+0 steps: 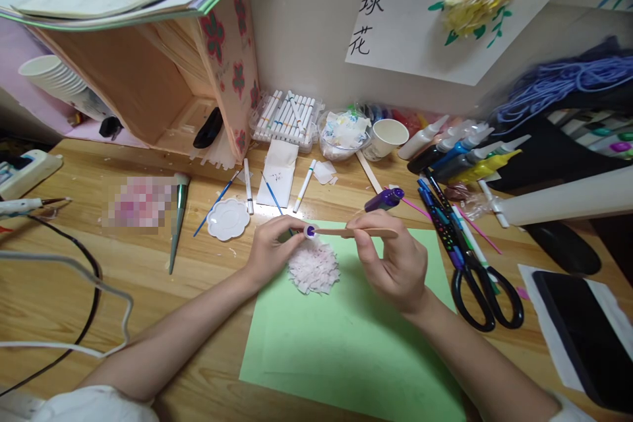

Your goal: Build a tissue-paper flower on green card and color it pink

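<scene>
My left hand (274, 247) pinches a small round white cap (310, 231) with purple paint in it. Between the fingers of my right hand (395, 260) is a flat wooden craft stick (378, 233), its far end at the cap's mouth. Just below the cap, a pale pinkish-white ruffled paper flower (315, 268) lies on a sheet of green paper (341, 343). Behind my right hand shows a purple bottle (384, 199); whether a finger touches it I cannot tell.
Black-handled scissors (482, 297) and a phone (576, 330) lie to the right. Paint bottles (462, 148), a paper cup (390, 136) and a box of markers (287, 117) line the back. At left are a brush (179, 217), a white palette (228, 219) and cables (91, 264).
</scene>
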Demonstrator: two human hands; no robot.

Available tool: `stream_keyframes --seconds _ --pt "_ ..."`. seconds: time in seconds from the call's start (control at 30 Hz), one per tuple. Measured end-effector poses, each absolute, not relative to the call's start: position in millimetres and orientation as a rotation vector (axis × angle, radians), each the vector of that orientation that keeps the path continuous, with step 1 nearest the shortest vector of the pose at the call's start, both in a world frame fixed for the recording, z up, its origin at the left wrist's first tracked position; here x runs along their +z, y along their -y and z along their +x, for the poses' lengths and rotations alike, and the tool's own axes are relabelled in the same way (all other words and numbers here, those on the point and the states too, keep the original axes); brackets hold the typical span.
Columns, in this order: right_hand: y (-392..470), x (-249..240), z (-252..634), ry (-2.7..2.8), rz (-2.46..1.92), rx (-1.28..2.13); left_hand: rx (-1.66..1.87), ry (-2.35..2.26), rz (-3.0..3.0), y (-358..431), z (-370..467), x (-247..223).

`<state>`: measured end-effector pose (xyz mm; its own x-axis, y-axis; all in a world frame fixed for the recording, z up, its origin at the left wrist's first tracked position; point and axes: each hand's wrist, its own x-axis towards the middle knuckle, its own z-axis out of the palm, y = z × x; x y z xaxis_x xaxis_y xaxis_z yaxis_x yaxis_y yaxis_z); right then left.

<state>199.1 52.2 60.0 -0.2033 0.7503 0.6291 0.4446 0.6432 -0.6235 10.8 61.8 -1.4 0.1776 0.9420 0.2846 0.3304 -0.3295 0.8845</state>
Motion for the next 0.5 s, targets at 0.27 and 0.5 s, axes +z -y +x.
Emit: stream_keyframes --seconds 0.27,0.5 --pt "-51.9 58.8 197.4 1.86 -0.948 0.349 1.151 -1.202 1.785 -62.7 11.8 -0.7" --pt "-52.8 56.9 193.8 1.879 -0.963 0.266 1.155 -1.208 1.801 -63.7 11.8 -2.2"
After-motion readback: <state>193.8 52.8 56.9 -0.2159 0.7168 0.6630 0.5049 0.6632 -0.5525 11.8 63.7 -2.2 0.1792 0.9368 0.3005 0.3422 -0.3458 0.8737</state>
